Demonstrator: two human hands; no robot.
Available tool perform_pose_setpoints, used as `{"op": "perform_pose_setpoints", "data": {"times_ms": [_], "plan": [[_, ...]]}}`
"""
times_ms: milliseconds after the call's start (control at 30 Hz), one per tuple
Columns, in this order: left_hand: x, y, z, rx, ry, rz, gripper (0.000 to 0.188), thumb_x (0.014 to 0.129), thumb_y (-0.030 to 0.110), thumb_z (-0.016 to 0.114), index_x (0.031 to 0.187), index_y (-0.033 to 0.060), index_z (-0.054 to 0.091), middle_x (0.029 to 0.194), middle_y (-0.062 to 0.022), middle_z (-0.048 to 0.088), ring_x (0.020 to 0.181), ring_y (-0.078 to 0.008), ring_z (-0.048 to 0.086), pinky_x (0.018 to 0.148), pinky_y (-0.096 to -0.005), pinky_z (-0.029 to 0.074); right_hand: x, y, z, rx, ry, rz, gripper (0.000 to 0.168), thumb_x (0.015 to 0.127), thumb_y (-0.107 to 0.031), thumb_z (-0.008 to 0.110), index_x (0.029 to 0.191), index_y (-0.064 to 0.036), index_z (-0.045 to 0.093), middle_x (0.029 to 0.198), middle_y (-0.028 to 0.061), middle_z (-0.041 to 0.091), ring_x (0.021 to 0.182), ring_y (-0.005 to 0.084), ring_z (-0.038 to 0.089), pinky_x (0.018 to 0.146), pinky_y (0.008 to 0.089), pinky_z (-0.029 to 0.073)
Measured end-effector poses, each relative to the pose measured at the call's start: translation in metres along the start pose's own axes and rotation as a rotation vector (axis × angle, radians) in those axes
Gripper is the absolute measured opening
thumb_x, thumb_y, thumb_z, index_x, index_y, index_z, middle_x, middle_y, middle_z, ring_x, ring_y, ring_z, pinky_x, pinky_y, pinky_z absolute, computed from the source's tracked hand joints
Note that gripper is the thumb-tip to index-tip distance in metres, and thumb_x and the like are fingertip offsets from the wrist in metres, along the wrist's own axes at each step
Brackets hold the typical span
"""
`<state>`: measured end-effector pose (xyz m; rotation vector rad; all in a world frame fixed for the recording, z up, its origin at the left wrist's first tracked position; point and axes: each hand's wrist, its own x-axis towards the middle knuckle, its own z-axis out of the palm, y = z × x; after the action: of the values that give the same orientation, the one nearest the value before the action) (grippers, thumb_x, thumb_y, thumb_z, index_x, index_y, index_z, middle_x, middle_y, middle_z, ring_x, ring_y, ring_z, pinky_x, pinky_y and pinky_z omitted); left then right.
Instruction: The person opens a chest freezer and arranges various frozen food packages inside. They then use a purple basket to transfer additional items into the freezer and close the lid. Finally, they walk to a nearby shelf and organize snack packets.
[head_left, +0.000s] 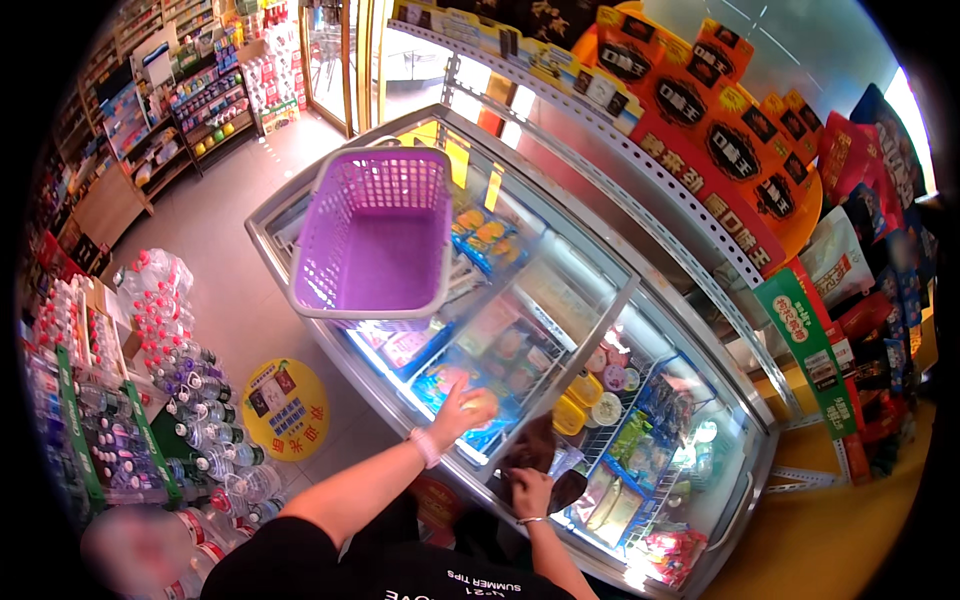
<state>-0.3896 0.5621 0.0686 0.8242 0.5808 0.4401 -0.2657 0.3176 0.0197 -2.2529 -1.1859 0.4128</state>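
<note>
My left hand, with a pink band at the wrist, is over the glass lid of a chest freezer, above blue packets. A pale yellowish patch shows at its fingers; whether it holds something cannot be told. My right hand, wearing a thin bracelet, grips a dark brown, thin, bag-like item at the freezer's near edge. A purple plastic basket rests on the freezer's far left part. Through the opening to the right of the lid, yellow tubs and round cups lie in wire baskets.
The freezer's metal rim runs diagonally before me. Packs of bottled water stand on the floor at left, near a round yellow floor sticker. A perforated metal shelf with orange packets rises behind the freezer.
</note>
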Motion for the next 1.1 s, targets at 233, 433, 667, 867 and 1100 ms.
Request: {"op": "perform_pose_setpoints", "data": {"times_ms": [233,433,667,867,1100], "plan": [[-0.065,0.164,-0.107,-0.576,0.153,-0.082,0.104,0.081,0.055,0.065,0.146,0.0109,-0.003,0.139,-0.0261,0.024,0.128,-0.0383,0.036,0.100,-0.0511,0.043,0.066,-0.060,0.034,0.308,-0.024,0.063,0.050,0.085,-0.039,0.063,0.123,-0.007,0.059,0.129,0.0241,0.052,0.122,0.0381,0.046,0.104,0.0441,0.034],[0.005,0.190,-0.159,-0.631,0.448,0.061,0.021,0.082,0.010,0.053,0.097,-0.0038,0.051,0.095,-0.0192,0.055,0.103,-0.0353,0.055,0.095,-0.0508,0.047,0.097,-0.148,0.113,-0.419,0.126,0.126,0.078,0.075,-0.057,0.065,0.142,-0.029,0.038,0.145,0.0249,0.028,0.133,0.0553,0.017,0.106,0.0703,0.006],[-0.129,0.259,-0.236,-0.676,0.391,0.020,0.043,0.077,0.007,0.048,0.118,-0.0064,0.048,0.115,-0.0199,0.056,0.112,-0.0329,0.053,0.103,-0.0478,0.040,0.275,-0.093,0.093,-0.635,0.384,0.390,0.074,0.080,-0.061,0.055,0.142,-0.026,0.038,0.143,0.0205,0.035,0.129,0.0513,0.029,0.101,0.0737,0.017],[-0.219,0.344,-0.276,-0.466,0.727,0.308,0.070,0.070,0.010,0.048,0.138,-0.0038,0.033,0.134,-0.0220,0.046,0.123,-0.0397,0.046,0.108,-0.0518,0.034,0.501,-0.064,0.052,-0.682,0.494,0.708,0.070,0.085,-0.066,0.045,0.143,-0.030,0.036,0.146,0.0163,0.034,0.130,0.0484,0.029,0.099,0.0725,0.019],[-0.264,0.343,-0.329,-0.613,1.274,0.607,0.046,0.077,0.005,0.049,0.122,-0.0030,0.047,0.118,-0.0157,0.057,0.109,-0.0296,0.057,0.092,-0.0389,0.051,0.703,-0.222,0.170,-0.774,0.446,0.296,0.067,0.082,-0.069,0.046,0.136,-0.030,0.045,0.130,0.0091,0.048,0.118,0.0430,0.041,0.097,0.0705,0.026]]}}
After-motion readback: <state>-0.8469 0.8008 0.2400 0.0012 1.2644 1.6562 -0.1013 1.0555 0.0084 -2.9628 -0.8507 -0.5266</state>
